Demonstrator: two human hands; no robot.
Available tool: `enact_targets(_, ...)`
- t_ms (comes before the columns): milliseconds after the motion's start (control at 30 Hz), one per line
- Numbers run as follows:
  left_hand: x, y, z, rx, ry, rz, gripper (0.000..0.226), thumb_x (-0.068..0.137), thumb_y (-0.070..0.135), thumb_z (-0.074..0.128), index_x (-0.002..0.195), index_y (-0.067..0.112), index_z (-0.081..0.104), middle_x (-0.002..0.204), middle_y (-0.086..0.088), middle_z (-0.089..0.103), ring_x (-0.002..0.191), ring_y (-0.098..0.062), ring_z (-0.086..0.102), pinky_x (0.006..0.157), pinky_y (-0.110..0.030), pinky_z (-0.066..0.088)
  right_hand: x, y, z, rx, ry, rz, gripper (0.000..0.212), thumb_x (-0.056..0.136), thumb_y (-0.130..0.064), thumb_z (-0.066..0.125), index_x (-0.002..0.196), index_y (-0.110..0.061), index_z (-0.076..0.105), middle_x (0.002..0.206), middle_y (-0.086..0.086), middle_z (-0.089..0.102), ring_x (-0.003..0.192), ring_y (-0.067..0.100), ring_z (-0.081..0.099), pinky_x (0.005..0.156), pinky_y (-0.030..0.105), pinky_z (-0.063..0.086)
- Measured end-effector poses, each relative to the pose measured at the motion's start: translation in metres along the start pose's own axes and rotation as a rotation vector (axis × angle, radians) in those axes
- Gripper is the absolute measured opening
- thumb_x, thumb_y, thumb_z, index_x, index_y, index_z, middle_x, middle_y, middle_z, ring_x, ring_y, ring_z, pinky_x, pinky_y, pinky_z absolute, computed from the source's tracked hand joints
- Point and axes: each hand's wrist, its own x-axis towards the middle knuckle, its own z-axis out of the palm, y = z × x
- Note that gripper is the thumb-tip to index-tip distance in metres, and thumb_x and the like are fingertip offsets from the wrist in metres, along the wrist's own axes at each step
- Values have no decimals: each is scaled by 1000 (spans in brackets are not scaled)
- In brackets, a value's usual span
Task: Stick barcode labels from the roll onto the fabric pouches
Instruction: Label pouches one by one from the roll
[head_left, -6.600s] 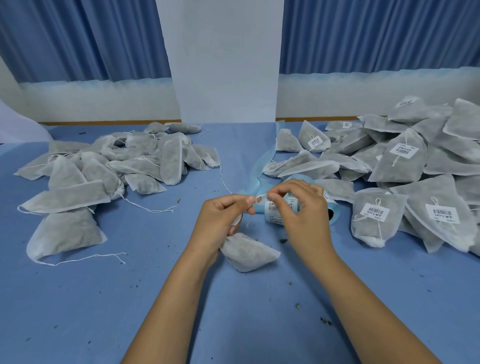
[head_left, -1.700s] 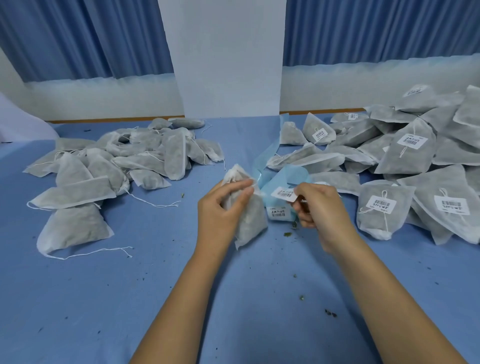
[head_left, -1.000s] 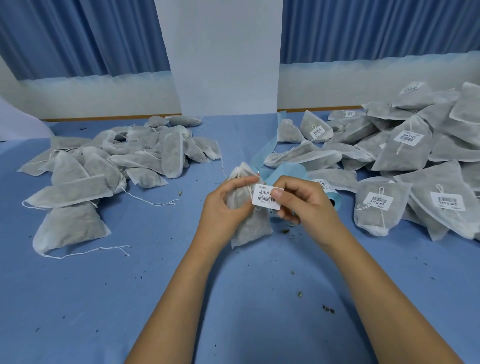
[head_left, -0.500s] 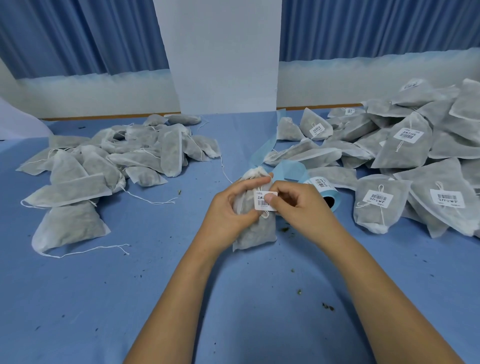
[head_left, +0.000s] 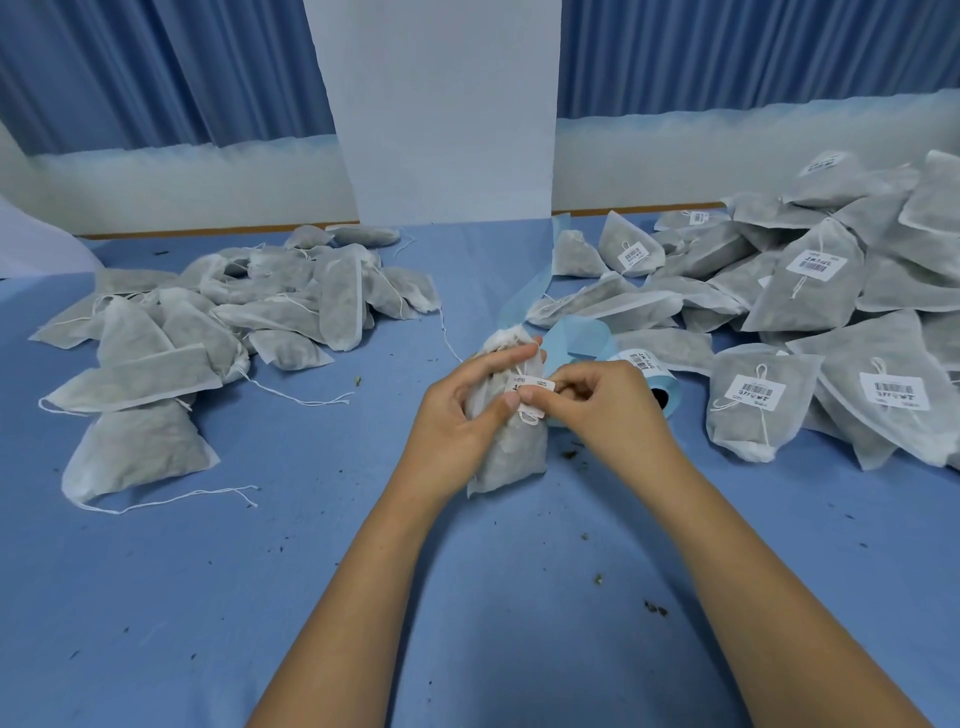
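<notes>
Left grip: the left hand (head_left: 462, 415) curls its fingers round the upper half of one pouch (head_left: 511, 457) and holds it upright; its thumb tip lies at the label's lower left corner.
Right grip: the right hand (head_left: 608, 410) pinches the barcode label (head_left: 532, 385) against the pouch front with thumb and forefinger, its other fingers bent loosely behind.
Pouch position: mid-table between the two piles; whether its bottom edge touches the cloth, I cannot tell.
Pouch material: thin grey-white non-woven fabric, soft and lumpy, with dark filling showing through, a gathered neck and a white drawstring looped below the label.
Label: a small white rectangle, its print mostly hidden by fingertips.
Label roll (head_left: 652, 382): it lies on its side just behind the right hand, with pale blue backing and a dark core. A loose backing strip (head_left: 579, 338) curls up behind the pouch.
Unlabelled pile (head_left: 234, 312): flat plain pouches to the left, strings trailing.
Labelled pile (head_left: 831, 312): heaped to the right, barcodes facing up.
Table (head_left: 467, 597): blue cloth dotted with dark crumbs — open cloth lies between the piles and across the near side.
Far edge: a wooden strip, then a white panel (head_left: 441, 114) between blue curtains (head_left: 156, 67).
</notes>
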Motion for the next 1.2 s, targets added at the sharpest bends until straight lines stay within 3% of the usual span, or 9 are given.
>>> enact_targets(167, 0, 1, -4, -79, 7, 31, 44, 88, -10, 53, 124, 14, 63, 132, 6, 62, 129, -12, 53, 109, -38, 42, 2, 1, -2, 82, 105, 137, 36, 59, -57, 78, 64, -24, 65, 55, -14, 57, 46, 2, 44, 55, 28, 39)
enact_targets(367, 1, 4, -4, -180, -58, 40, 46, 87, -1, 55, 126, 21, 63, 133, 6, 62, 124, -14, 57, 96, -25, 49, -1, -5, -1, 492, -114, 69, 8, 80, -12, 74, 77, -18, 70, 75, -2, 72, 73, 11, 65, 73, 27, 53)
enact_targets(533, 5, 0, -4, -50, 115, 26, 39, 88, 4, 66, 102, 39, 75, 104, 6, 71, 99, -7, 64, 84, -20, 50, -1, -6, 3, 464, 5, 113, 11, 74, -5, 78, 76, -5, 67, 79, 20, 70, 72, 21, 62, 75, 40, 51)
enact_targets(700, 4, 2, -4, -60, 183, 25, 46, 84, -7, 66, 94, 38, 77, 100, 9, 74, 95, -6, 66, 81, -16, 50, -2, -8, 2, 518, -48, 120, 11, 77, -9, 76, 70, -13, 68, 70, 2, 68, 68, 10, 62, 69, 24, 49)
enact_targets(800, 6, 4, -1, -90, 223, 16, 46, 84, -4, 67, 111, 34, 68, 102, 4, 74, 97, -7, 67, 87, -20, 53, -1, -6, 2, 510, -31, 95, 9, 80, -10, 73, 72, -12, 70, 68, -3, 70, 65, 5, 63, 65, 18, 49)
enact_targets(867, 7, 1, 1, -130, 241, -41, 50, 86, 5, 68, 125, 35, 57, 85, -10, 66, 82, -10, 64, 80, -18, 52, 1, -3, 2, 506, 28, 99, 11, 79, -10, 74, 70, -13, 70, 67, -4, 70, 62, 5, 62, 59, 14, 47)
enact_targets(967, 8, -1, 4, -86, 270, -129, 44, 86, 11, 71, 125, 28, 60, 79, -21, 56, 77, -21, 52, 76, -21, 50, 2, -2, 4, 526, 54, 140, 11, 79, -9, 74, 69, -13, 70, 67, -4, 70, 63, 5, 63, 61, 15, 47)
enact_targets(1100, 11, 6, 11, -101, 306, -150, 38, 86, 6, 71, 120, 21, 63, 80, -36, 58, 76, -24, 57, 74, -24, 53, -7, -5, 2, 634, 14, 193, 2, 81, -8, 72, 79, -7, 71, 75, 1, 73, 70, 9, 67, 65, 18, 51)
enact_targets(1200, 13, 15, 29, -128, 250, -148, 36, 87, 12, 71, 119, 25, 60, 85, -24, 70, 79, -20, 68, 74, -30, 56, -14, -7, -12, 604, 112, 182, 7, 81, -8, 72, 74, -9, 71, 68, -4, 72, 65, 6, 66, 61, 15, 50)
